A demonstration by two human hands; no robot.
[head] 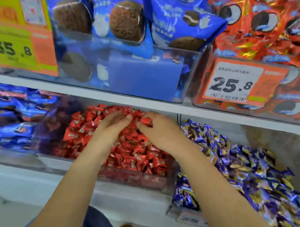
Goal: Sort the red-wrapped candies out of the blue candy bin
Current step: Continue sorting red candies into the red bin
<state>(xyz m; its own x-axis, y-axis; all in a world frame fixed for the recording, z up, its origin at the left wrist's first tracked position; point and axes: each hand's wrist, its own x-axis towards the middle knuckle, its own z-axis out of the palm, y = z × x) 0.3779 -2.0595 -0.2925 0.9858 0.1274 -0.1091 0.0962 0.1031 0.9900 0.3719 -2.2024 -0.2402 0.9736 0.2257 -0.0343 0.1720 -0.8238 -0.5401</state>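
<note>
pinching a red candy (146, 121) in our right hand (159, 132), left hand (113, 125) flat, fingers straight, over the red candy bin (69, 167).

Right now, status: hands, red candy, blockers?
Left hand open, fingers flat over the bin of red-wrapped candies. Right hand pinches one red-wrapped candy above that bin. Nothing in the way.

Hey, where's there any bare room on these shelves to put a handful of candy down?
Bare: the white ledge below the red bin, and the lower-right corner behind the purple candies. Crowded: every bin heaped, and both hands, left and right, over the red candies.
</note>
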